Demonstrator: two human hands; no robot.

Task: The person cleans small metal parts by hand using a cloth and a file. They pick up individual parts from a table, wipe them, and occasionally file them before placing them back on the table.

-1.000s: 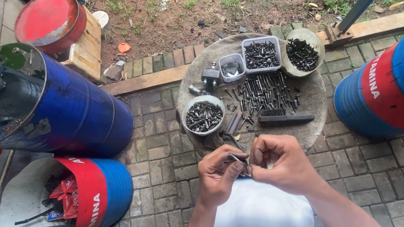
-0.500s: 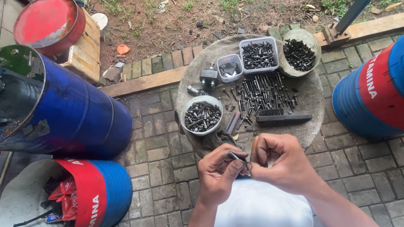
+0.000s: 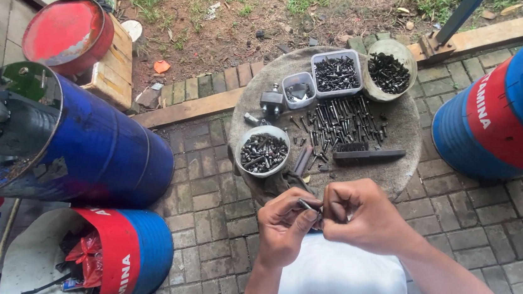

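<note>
My left hand (image 3: pixel 284 226) and my right hand (image 3: pixel 362 215) meet over my lap, both pinching one small dark metal bolt (image 3: pixel 308 206) between their fingertips. Just beyond them stands a round stone-grey table (image 3: pixel 402 131). On it lie a spread of loose dark bolts (image 3: pixel 341 121), a round bowl of bolts (image 3: pixel 263 151) at the near left, a clear square tub of bolts (image 3: pixel 336 73), a smaller clear tub (image 3: pixel 299 91), a pale bowl of bolts (image 3: pixel 388 71) at the far right, and a black brush (image 3: pixel 368 154).
A blue drum (image 3: pixel 78 144) lies at the left, a cut blue-and-red drum (image 3: pixel 104 261) holding tools and red plastic sits at the lower left, and another blue-and-red drum (image 3: pixel 511 112) is at the right. A red lid (image 3: pixel 65 32) rests on a wooden crate. Brick paving surrounds the table.
Both hands stay together on the bolt, with only small finger shifts. The view has drifted slightly.
</note>
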